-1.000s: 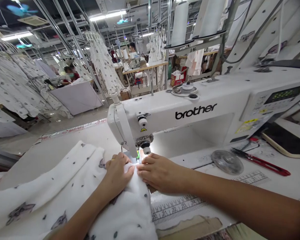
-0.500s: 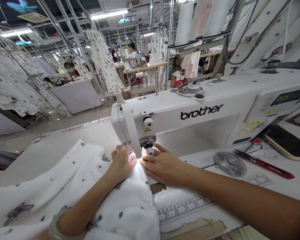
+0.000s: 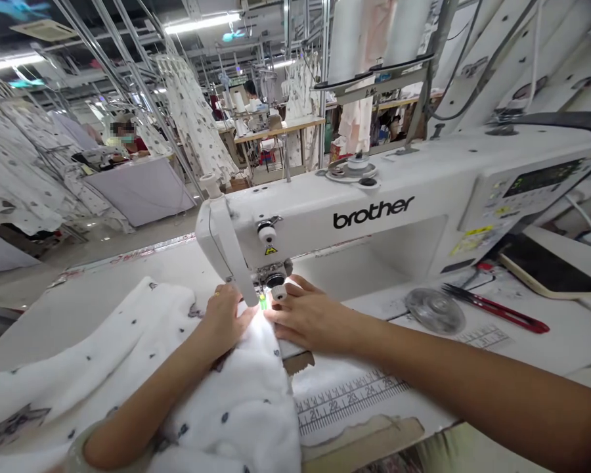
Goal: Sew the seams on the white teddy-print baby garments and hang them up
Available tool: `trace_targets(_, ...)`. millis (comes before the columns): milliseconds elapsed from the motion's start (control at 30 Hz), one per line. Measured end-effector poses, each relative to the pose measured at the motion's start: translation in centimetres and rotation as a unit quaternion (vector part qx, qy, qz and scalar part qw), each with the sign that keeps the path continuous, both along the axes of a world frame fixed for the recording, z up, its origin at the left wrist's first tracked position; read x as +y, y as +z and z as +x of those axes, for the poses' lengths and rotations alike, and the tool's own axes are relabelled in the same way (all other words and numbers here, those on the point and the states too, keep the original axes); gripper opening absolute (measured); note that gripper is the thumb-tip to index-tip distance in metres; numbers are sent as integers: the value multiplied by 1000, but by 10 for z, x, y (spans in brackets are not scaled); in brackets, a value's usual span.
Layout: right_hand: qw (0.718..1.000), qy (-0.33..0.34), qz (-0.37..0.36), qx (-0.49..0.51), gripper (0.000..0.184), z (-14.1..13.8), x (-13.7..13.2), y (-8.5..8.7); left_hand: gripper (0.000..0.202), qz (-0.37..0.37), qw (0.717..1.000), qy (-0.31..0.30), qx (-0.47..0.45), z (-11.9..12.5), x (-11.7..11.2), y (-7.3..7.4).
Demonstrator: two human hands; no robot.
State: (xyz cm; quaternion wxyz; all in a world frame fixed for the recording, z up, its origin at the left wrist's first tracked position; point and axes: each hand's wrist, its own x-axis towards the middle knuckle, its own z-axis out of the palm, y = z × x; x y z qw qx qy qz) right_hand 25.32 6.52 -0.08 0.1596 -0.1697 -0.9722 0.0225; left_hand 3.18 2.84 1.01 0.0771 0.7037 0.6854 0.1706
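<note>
My left hand (image 3: 221, 322) flat and open on soft white dotted fabric (image 3: 231, 407), bunched at the Brother sewing machine (image 3: 295, 226), my right hand (image 3: 308, 322) open, fingertips on its edge

The white sewing surface (image 3: 128, 266) carries a Brother sewing machine (image 3: 325, 220) — white printed fabric (image 3: 226, 420) heaped before it, a measuring tape (image 3: 347, 401) stuck along the front. To the right lie a transparent round disc (image 3: 435, 311), red-handled thread snips (image 3: 495, 312) and a dark-screened device (image 3: 551, 263).

left hand (image 3: 222, 320) and right hand (image 3: 308, 322) press white fabric (image 3: 226, 414) at the sewing machine (image 3: 325, 226).
</note>
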Motion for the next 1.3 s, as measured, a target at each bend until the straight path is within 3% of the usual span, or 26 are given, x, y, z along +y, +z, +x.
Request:
trace_targets(133, 1000, 13, -7, 16, 19, 3, 3, 3, 33, -13, 989, -141, 43, -3, -37, 33)
trace_targets(200, 1000, 17, -8, 23, 18, 5, 5, 5, 43, -23, 969, -240, 58, 1, -61, 38)
trace_targets(267, 999, 25, -2, 27, 17, 7, 8, 6, 44, -40, 954, -291, 54, 7, -79, 33)
trace_targets(367, 998, 43, 13, 37, 17, 9, 10, 5, 23, -39, 961, -274, 14, 12, -89, 17)
trace_targets(433, 997, 54, 24, 42, 21, 9, 10, 4, 23, -43, 968, -244, -38, 11, -86, 11)
trace_targets(567, 995, 73, 56, 44, 29, 8, 9, 5, 21, -41, 965, -225, -126, 7, -78, 14)
trace_targets(767, 992, 105, 54, 36, 27, 9, 7, 8, 24, 70, 951, -298, -50, 12, -80, 6)
trace_targets(933, 987, 158, 7, 28, 19, 10, 5, 6, 25, 74, 944, -320, 11, 15, -80, 1)
trace_targets(1067, 993, 117, -10, 25, 19, 8, 4, 6, 27, 80, 943, -323, 9, 15, -71, 2)
trace_targets(1300, 999, 7, -7, 30, 16, 4, 9, 2, 28, 41, 959, -281, 22, 9, -35, 3)
